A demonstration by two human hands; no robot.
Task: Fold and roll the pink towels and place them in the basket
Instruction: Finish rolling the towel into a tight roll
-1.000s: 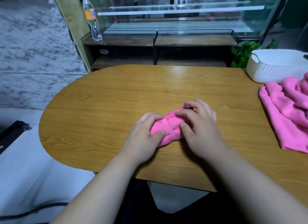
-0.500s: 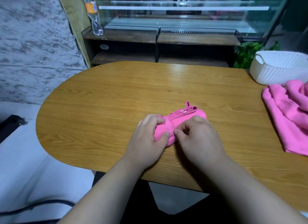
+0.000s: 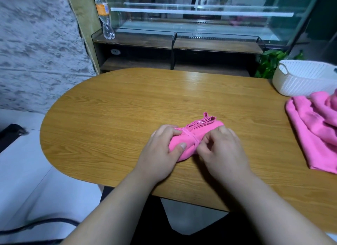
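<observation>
Towel roll [image 3: 200, 130] on table [image 3: 109, 117] | left hand [image 3: 160, 151] grips it | right hand [image 3: 222, 151] pinches its hem

Left hand [image 3: 158, 153] and right hand [image 3: 226, 153] show bare forearms [image 3: 113, 208] (thumbnail [image 3: 182, 145] trimmed short).

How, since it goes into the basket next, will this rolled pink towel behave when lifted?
The rolled pink towel is soft cloth, so probably light and squashy. Its layered end sticks out loose, so it may unroll unless gripped around the middle.
</observation>
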